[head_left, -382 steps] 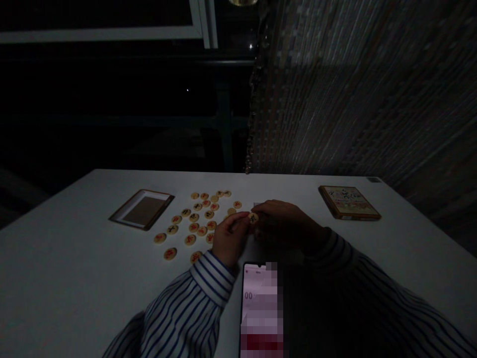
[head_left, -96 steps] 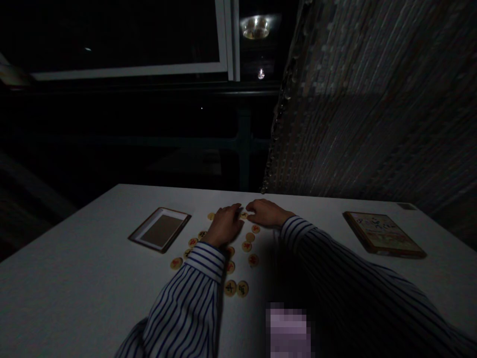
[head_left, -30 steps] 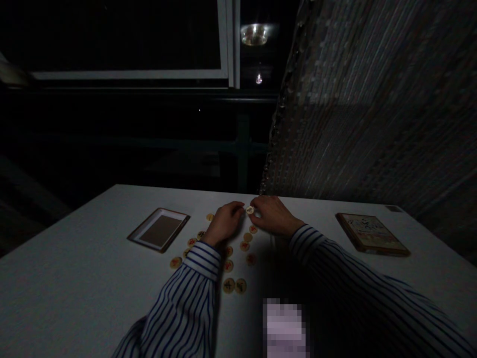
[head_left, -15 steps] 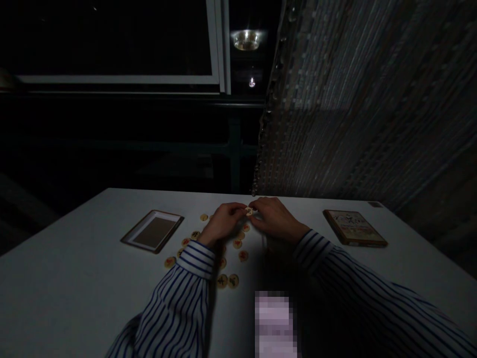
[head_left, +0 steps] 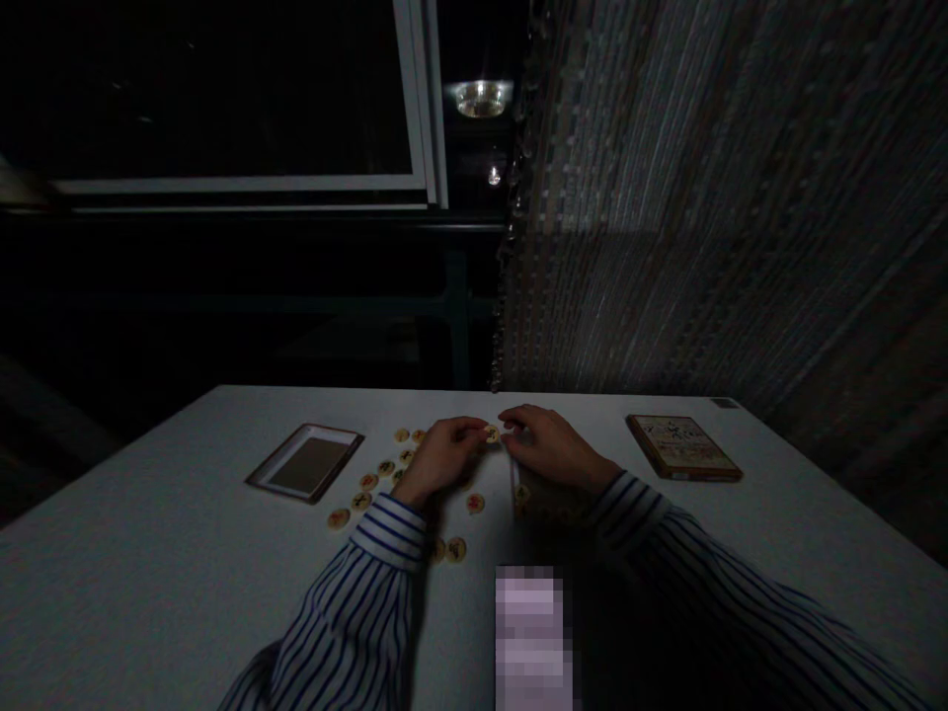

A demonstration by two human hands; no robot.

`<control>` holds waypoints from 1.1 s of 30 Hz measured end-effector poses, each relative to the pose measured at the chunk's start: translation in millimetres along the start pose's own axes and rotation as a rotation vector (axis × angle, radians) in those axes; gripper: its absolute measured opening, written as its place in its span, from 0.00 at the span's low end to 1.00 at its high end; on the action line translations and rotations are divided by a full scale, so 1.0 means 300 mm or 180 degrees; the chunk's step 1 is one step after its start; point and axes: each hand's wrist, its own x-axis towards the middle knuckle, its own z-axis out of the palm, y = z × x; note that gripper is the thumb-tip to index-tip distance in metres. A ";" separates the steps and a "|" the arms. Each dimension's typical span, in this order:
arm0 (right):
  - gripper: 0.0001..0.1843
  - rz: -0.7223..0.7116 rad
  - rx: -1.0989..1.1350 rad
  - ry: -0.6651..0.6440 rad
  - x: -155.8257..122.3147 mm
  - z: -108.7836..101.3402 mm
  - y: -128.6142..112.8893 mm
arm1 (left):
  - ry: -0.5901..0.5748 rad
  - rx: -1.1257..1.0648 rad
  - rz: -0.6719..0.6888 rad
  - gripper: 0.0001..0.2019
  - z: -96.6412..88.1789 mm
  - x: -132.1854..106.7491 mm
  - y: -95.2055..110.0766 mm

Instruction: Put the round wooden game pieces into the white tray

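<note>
At the far middle of the table, my left hand [head_left: 449,451] pinches a round wooden Chinese chess piece [head_left: 493,434] with a dark character on it. Just right of the piece is my right hand [head_left: 552,446], its thumb and fingers apart with nothing seen between them. Several more pieces lie around and partly beneath my left forearm, among them a red-marked piece [head_left: 475,504] and a dark-marked piece [head_left: 456,549]. Under my right hand, in shadow, a few pieces such as this one [head_left: 522,492] rest on a dark surface whose kind I cannot make out.
An open shallow box half [head_left: 259,482] lies on the white table [head_left: 148,573] at left. A flat box with printed lid [head_left: 685,446] lies at right. A pixelated pale object [head_left: 529,637] is at the near edge. Beaded strands [head_left: 614,247] hang behind the table.
My right fingers have come away from the piece and opened, while my left fingers keep hold of it. The whole view has shifted slightly.
</note>
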 end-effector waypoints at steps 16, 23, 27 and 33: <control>0.13 0.0311 0.0704 0.0024 -0.129 -0.005 0.032 | 0.0519 -0.0412 -0.0013 0.13 0.135 -0.096 0.019; 0.13 0.0391 0.0940 -0.0081 -0.141 0.005 0.039 | 0.0904 -0.0579 -0.0108 0.12 0.193 -0.129 0.031; 0.13 0.0472 0.1215 -0.0175 -0.147 -0.002 0.039 | 0.0956 -0.0719 -0.0087 0.12 0.226 -0.152 0.032; 0.13 0.0687 0.1572 -0.0386 -0.152 -0.008 0.047 | 0.0911 -0.0533 -0.0033 0.12 0.249 -0.174 0.021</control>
